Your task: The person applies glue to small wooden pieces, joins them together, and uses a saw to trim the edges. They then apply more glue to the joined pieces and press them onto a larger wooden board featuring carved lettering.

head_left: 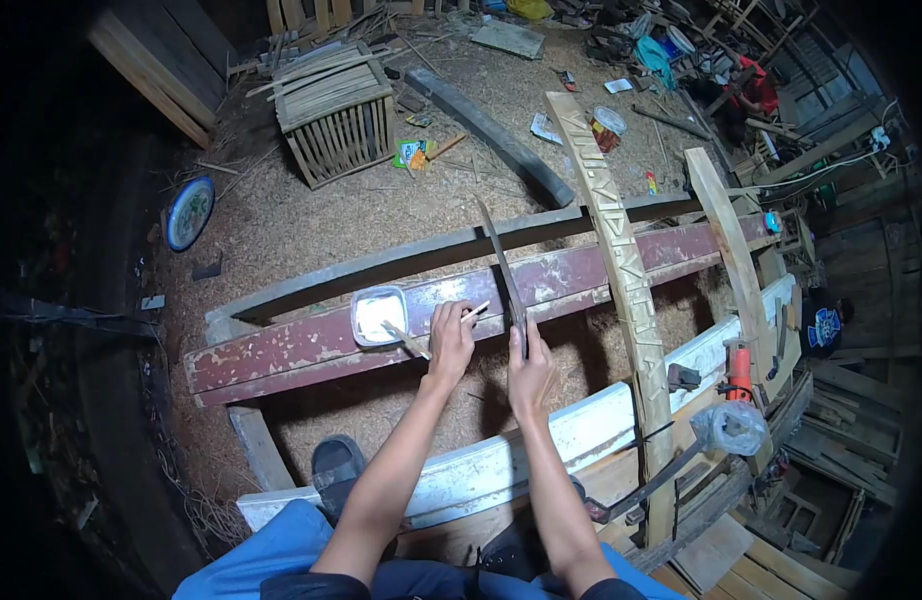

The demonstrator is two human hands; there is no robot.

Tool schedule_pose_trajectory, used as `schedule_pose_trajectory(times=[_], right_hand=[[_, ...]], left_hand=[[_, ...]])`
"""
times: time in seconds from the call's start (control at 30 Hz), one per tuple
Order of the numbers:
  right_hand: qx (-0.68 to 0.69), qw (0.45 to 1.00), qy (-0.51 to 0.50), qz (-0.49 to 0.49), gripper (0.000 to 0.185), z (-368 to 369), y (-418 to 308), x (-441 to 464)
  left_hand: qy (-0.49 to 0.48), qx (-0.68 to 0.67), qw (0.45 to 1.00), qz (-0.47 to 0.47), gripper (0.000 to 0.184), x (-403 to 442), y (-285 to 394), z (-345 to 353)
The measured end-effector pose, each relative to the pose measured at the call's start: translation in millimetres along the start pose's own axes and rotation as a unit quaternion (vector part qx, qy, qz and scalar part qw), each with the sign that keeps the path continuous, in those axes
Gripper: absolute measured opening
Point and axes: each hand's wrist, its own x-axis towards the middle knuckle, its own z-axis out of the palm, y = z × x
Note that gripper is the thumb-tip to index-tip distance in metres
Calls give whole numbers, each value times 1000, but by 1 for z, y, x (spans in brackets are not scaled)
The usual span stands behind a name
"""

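Note:
My right hand point(531, 375) is closed around the handle of a long machete point(501, 262), whose dark blade points up and away from me over the red-brown board point(571, 278). In my left hand point(450, 342), a short pale wooden stick point(475, 311) is gripped, its end sticking out toward the blade. Left of that hand, a square plastic tub point(357, 320) of white paste sits on the board. A flat wooden stick point(411, 342) leans out of the tub. To the right, a plank with carved raised shapes point(614, 235) lies across the bench frame.
A plain curved plank point(726, 235) and a red power tool point(740, 372) are at the right. Beyond the bench lie a slatted crate point(339, 120), a dark beam point(491, 135) and a blue-rimmed basin point(190, 213). A person in red point(756, 90) is at the far right.

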Motion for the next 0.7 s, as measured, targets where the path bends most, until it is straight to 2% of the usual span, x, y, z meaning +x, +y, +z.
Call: schedule_pose_trajectory(times=[0.07, 0.13, 0.2, 0.47, 0.6, 0.7], right_hand=[[-45, 990, 43, -129, 37, 19, 20, 18], [-86, 989, -13, -123, 40, 19, 22, 24], [-111, 978, -31, -177, 44, 23, 32, 21], [-139, 976, -31, -167, 49, 17, 27, 11], [-142, 980, -45, -131, 48, 6, 24, 13], [-150, 976, -55, -151, 47, 2, 29, 14]], left_hand=[[16, -61, 998, -28, 14, -5, 9, -9], [16, -64, 997, -42, 15, -9, 23, -19], [31, -98, 993, -62, 15, -11, 39, -26], [13, -100, 992, -73, 13, -18, 58, -27], [34, -109, 993, -20, 13, -17, 70, -29], [38, -108, 993, 12, 12, -14, 80, -32]])
